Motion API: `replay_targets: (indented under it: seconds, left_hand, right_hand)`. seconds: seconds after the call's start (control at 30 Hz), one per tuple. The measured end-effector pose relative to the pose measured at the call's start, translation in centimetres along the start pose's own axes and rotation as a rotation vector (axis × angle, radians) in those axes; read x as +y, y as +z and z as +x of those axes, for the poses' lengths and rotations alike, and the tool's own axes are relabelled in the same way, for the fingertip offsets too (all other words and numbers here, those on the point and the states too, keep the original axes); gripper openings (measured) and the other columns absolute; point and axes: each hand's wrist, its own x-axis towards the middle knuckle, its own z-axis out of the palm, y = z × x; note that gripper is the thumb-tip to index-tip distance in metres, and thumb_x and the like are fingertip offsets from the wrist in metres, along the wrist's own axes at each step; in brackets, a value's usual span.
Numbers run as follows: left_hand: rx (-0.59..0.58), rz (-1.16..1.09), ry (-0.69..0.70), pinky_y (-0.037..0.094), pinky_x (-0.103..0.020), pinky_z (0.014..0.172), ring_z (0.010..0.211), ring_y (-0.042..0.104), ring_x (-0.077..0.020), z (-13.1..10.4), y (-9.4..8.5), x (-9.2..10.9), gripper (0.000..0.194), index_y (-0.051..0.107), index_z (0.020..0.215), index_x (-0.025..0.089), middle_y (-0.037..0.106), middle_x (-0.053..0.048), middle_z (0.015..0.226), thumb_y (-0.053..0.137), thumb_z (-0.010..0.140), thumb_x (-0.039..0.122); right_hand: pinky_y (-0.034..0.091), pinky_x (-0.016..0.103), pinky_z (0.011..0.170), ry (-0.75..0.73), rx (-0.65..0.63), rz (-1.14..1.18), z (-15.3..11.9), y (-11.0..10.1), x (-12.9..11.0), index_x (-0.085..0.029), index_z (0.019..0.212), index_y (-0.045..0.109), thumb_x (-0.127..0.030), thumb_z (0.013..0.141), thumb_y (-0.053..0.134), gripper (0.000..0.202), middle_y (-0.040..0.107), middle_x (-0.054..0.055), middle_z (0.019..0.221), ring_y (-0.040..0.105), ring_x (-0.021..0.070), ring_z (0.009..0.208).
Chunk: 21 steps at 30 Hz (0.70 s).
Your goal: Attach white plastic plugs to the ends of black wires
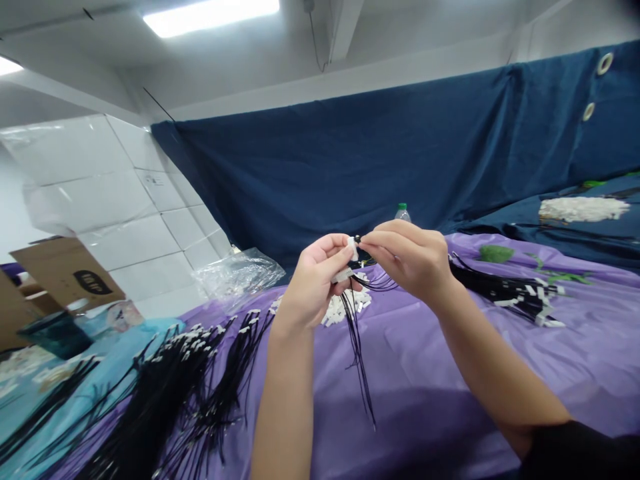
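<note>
My left hand (320, 270) is closed around a small white plastic connector housing (353, 248), which stands upright between thumb and forefinger. Lower in the same hand a second white connector (343, 275) shows, and black wires (355, 340) hang from there over the purple cloth. From the right, my right hand (407, 257) pinches the dark end of a black wire (358, 239) right at the housing. Whether the wire end sits inside the housing I cannot tell. Behind and below my hands lies a pile of loose white connectors (347, 307).
Bundles of black wires with white connectors (165, 387) lie at the left, another wire bundle (520, 290) at the right. A clear plastic bag (240, 273), an open cardboard box (70, 273) and a green-capped bottle (403, 212) stand farther back. A blue curtain (340, 160) hangs behind the purple cloth (425, 373).
</note>
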Motion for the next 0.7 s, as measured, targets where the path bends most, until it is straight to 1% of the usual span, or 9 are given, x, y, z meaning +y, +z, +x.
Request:
replay_targets:
  seconds: [0.13, 0.33, 0.43, 0.5, 0.53, 0.57, 0.63, 0.67, 0.7]
  left_hand:
    - [0.001, 0.019, 0.008, 0.044, -0.017, 0.043, 0.037, 0.034, 0.0002, -0.1, 0.0, -0.1, 0.01, 0.061, 0.082, 0.014, 0.05, 0.003, 0.066, 0.067, 0.08, 0.022]
    - [0.001, -0.004, 0.001, 0.047, -0.018, 0.045, 0.037, 0.032, 0.0003, -0.1, -0.1, 0.1, 0.01, 0.06, 0.084, 0.014, 0.048, 0.005, 0.064, 0.067, 0.081, 0.021]
    - [0.034, -0.063, 0.023, 0.05, -0.02, 0.049, 0.037, 0.032, 0.0, 0.2, -0.3, 0.1, 0.01, 0.059, 0.084, 0.015, 0.047, 0.005, 0.063, 0.066, 0.082, 0.022]
    - [0.091, -0.101, 0.048, 0.052, -0.021, 0.05, 0.038, 0.033, 0.0002, 0.4, -0.6, 0.1, 0.01, 0.06, 0.083, 0.014, 0.05, 0.004, 0.067, 0.066, 0.081, 0.021]
    - [0.124, -0.12, 0.06, 0.052, -0.021, 0.05, 0.038, 0.034, 0.0005, 0.5, -0.8, 0.1, 0.01, 0.06, 0.082, 0.013, 0.052, 0.003, 0.07, 0.066, 0.081, 0.02]
    - [0.156, -0.139, 0.075, 0.052, -0.021, 0.051, 0.038, 0.034, 0.0008, 0.5, -0.9, 0.1, 0.009, 0.06, 0.082, 0.013, 0.054, 0.002, 0.074, 0.066, 0.081, 0.019]
    - [0.21, -0.175, 0.11, 0.054, -0.021, 0.053, 0.038, 0.035, 0.0012, 0.7, -1.3, 0.2, 0.007, 0.06, 0.082, 0.013, 0.056, 0.001, 0.08, 0.065, 0.082, 0.017]
    - [0.232, -0.189, 0.128, 0.054, -0.022, 0.054, 0.039, 0.036, 0.0013, 0.7, -1.4, 0.2, 0.006, 0.059, 0.082, 0.013, 0.056, 0.001, 0.081, 0.064, 0.082, 0.015]
    - [0.249, -0.2, 0.145, 0.055, -0.022, 0.054, 0.039, 0.036, 0.0013, 0.7, -1.5, 0.2, 0.005, 0.059, 0.083, 0.013, 0.056, 0.002, 0.081, 0.064, 0.082, 0.014]
  right_hand:
    - [0.05, 0.022, 0.064, -0.002, -0.003, 0.028, -0.2, 0.1, 0.1, -0.023, 0.088, 0.068, -0.015, 0.089, 0.057, 0.013, 0.07, 0.001, 0.085, 0.064, 0.011, 0.07]
    - [0.051, 0.024, 0.067, -0.037, 0.058, 0.133, 0.1, 0.3, 0.2, -0.023, 0.094, 0.067, -0.01, 0.085, 0.062, 0.016, 0.07, 0.001, 0.086, 0.064, 0.0124, 0.073]
    - [0.05, 0.031, 0.076, -0.072, 0.158, 0.009, 0.6, -0.1, -0.2, -0.024, 0.094, 0.067, -0.011, 0.08, 0.068, 0.019, 0.069, 0.004, 0.091, 0.063, 0.0175, 0.082]
    - [0.046, 0.034, 0.078, -0.123, 0.214, -0.046, 0.9, -0.7, -0.8, -0.025, 0.09, 0.068, -0.011, 0.079, 0.069, 0.018, 0.069, 0.003, 0.089, 0.061, 0.0181, 0.082]
    - [0.045, 0.034, 0.077, -0.147, 0.18, -0.038, 1.0, -1.1, -1.2, -0.026, 0.09, 0.068, -0.012, 0.081, 0.067, 0.017, 0.068, 0.002, 0.086, 0.059, 0.0168, 0.079]
    - [0.043, 0.032, 0.074, -0.168, 0.092, -0.012, 1.1, -1.5, -1.6, -0.025, 0.089, 0.068, -0.012, 0.083, 0.065, 0.015, 0.067, 0.001, 0.082, 0.058, 0.0147, 0.074]
    - [0.04, 0.029, 0.065, -0.19, -0.203, 0.044, 1.1, -2.0, -2.3, -0.023, 0.089, 0.068, -0.013, 0.089, 0.058, 0.014, 0.064, -0.001, 0.073, 0.055, 0.0113, 0.065]
    - [0.038, 0.027, 0.062, -0.184, -0.356, 0.065, 1.1, -2.1, -2.6, -0.022, 0.089, 0.069, -0.013, 0.091, 0.055, 0.017, 0.063, -0.001, 0.071, 0.054, 0.0106, 0.063]
    - [0.038, 0.026, 0.06, -0.164, -0.481, 0.085, 1.0, -2.1, -2.8, -0.021, 0.091, 0.069, -0.013, 0.092, 0.052, 0.019, 0.062, -0.001, 0.071, 0.055, 0.0102, 0.062]
